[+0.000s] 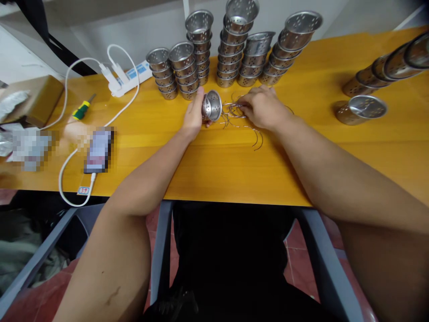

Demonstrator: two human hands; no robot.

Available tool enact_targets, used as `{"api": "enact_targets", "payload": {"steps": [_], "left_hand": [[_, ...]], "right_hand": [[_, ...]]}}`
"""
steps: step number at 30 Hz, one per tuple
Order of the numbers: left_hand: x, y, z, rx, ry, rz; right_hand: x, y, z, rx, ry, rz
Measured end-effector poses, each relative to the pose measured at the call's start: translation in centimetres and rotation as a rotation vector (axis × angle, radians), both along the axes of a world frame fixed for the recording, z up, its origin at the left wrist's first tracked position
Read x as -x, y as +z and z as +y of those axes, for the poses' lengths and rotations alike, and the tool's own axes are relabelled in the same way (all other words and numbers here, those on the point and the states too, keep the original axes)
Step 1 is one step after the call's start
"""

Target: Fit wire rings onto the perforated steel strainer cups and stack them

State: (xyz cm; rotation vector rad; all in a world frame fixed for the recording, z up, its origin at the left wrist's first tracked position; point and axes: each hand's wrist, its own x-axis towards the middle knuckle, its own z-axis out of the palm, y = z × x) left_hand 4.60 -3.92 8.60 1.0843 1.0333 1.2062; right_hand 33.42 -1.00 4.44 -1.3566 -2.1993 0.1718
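My left hand [192, 117] is wrapped round a small perforated metal cup [217, 105], tilted so that its open mouth faces right. Just right of the cup lies a loose tangle of thin curved wire hooks [231, 113] on the table. My right hand [264, 108] reaches over the right side of this tangle, its fingers pinched together on the wire. How many hooks are between the fingertips is hidden. Behind both hands stand several stacks of the same cups [231, 58].
More cups lean in a stack [378, 71] at the far right, near a single tilted cup [358, 111]. On the left are a power strip [134, 79] with white cables, a screwdriver [81, 110], a phone [98, 150] and a cardboard box [43, 98]. The wooden table's [234, 179] front edge is close to me.
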Motion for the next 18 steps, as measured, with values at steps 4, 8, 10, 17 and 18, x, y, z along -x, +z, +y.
{"api": "enact_targets", "payload": {"steps": [4,8,10,17,18], "left_hand": [[0.11,-0.10,0.05,-0.016,-0.004,-0.009],[0.22,-0.32,0.19,-0.048,-0.012,0.007],[0.20,-0.38,0.23,-0.034,-0.005,0.015],[0.15,-0.23,0.09,-0.008,0.005,0.074],[0.15,-0.20,0.05,-0.001,0.015,0.083]], "right_hand": [[0.04,-0.04,0.01,-0.033,0.018,-0.011],[0.10,-0.37,-0.19,-0.110,0.019,0.026],[0.30,-0.49,-0.32,-0.133,-0.012,0.024],[0.86,-0.52,-0.43,-0.075,0.045,0.054],[0.95,-0.55,-0.42,-0.068,0.057,0.063]]}}
